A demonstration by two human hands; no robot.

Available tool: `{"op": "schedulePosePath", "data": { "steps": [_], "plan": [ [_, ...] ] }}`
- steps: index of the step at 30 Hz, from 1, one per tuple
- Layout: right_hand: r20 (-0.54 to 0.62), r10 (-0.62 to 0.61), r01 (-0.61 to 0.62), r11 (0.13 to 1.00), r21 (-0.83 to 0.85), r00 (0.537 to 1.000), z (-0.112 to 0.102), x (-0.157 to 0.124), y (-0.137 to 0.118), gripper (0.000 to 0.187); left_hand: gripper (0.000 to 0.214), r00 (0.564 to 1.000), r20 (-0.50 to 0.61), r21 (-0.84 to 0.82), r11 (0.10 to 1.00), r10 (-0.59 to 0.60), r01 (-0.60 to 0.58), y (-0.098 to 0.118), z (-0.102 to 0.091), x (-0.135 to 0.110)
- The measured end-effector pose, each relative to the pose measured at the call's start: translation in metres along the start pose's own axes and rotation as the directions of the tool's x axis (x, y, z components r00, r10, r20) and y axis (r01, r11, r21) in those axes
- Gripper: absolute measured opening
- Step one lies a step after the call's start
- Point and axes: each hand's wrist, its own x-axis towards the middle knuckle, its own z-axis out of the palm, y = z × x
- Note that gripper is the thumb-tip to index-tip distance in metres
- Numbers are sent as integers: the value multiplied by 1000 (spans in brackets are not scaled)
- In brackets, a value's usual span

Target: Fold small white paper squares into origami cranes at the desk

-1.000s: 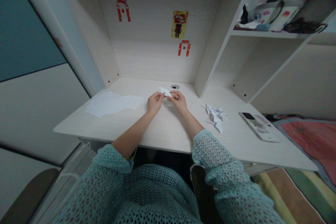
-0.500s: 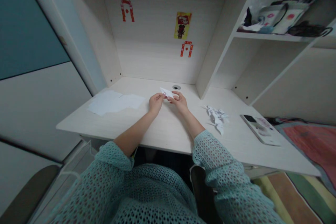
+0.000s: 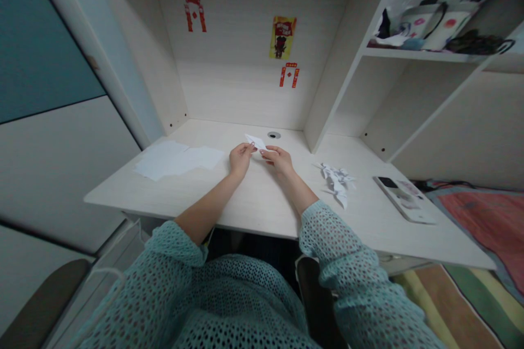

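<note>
A small folded white paper piece (image 3: 256,142) is held just above the middle of the pale desk (image 3: 262,202). My left hand (image 3: 239,158) pinches its left end with fingers closed. My right hand (image 3: 279,158) pinches its right end the same way. Both wrists rest near the desk surface, with teal knit sleeves pushed up the forearms.
Flat white paper sheets (image 3: 176,158) lie at the desk's left. A heap of folded paper shapes (image 3: 337,180) sits to the right of my hands, and a phone (image 3: 404,198) lies further right. A cable hole (image 3: 274,134) is behind the hands. Shelves at upper right hold cups (image 3: 434,24).
Both hands have kept their pinch on the paper piece with only slight shifts of the fingers; the piece has tilted a little. The camera view wobbled slightly.
</note>
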Motion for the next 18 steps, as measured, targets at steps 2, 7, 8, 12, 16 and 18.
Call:
{"op": "schedulePosePath", "data": {
  "steps": [2, 7, 8, 12, 16, 18],
  "plan": [
    [5, -25, 25, 1000, -9, 1000, 1, 0, 0, 40, 28, 1000, -10, 15, 1000, 3, -3, 1, 0, 0],
    [79, -132, 134, 991, -18, 988, 2, 3, 5, 40, 28, 1000, -17, 54, 998, 13, -12, -1, -2, 3],
    [101, -143, 146, 989, -22, 984, 2, 4, 6, 40, 27, 1000, -19, 70, 998, 4, -3, -3, -3, 4],
    [184, -152, 157, 988, -12, 971, 2, 8, 11, 44, 24, 997, -57, 292, 955, -42, 57, -8, -6, 6],
    [138, -210, 210, 978, 14, 968, 0, 13, 12, 36, 22, 999, -8, 629, 777, -35, 33, -4, -5, 2],
    [150, -261, 261, 965, 18, 954, -2, 15, 11, 30, 24, 999, 40, 749, 662, -35, -7, 0, -4, -2]
  ]
}}
